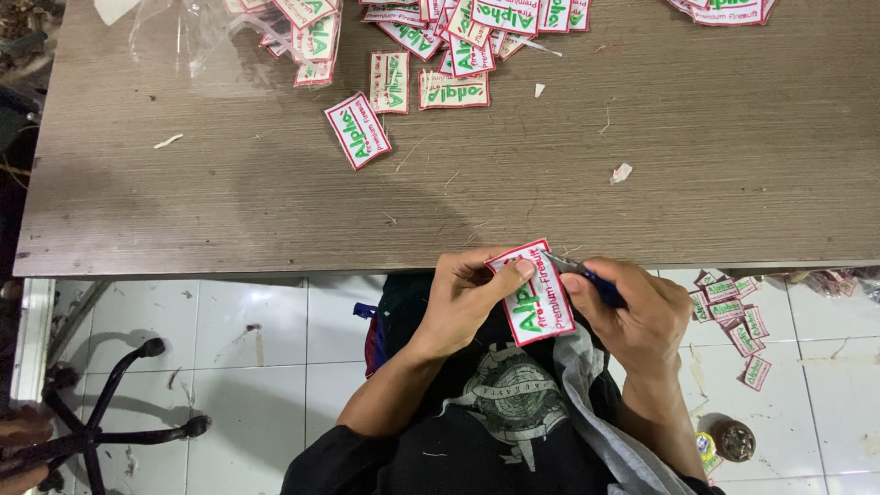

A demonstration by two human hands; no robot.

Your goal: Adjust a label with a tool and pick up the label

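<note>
My left hand (463,298) pinches a white embroidered patch (533,295) with a red border and green lettering, held just below the table's front edge. My right hand (637,312) grips a small blue-handled cutting tool (587,275), its metal tip touching the patch's upper right edge. Both hands hover over my lap, above a dark printed shirt.
A wooden table (550,165) carries a heap of matching patches (440,37) at the back, one loose patch (357,130), another pile (724,9) at top right and thread scraps. Several patches (733,316) lie on the tiled floor at right. A chair base (101,422) stands at left.
</note>
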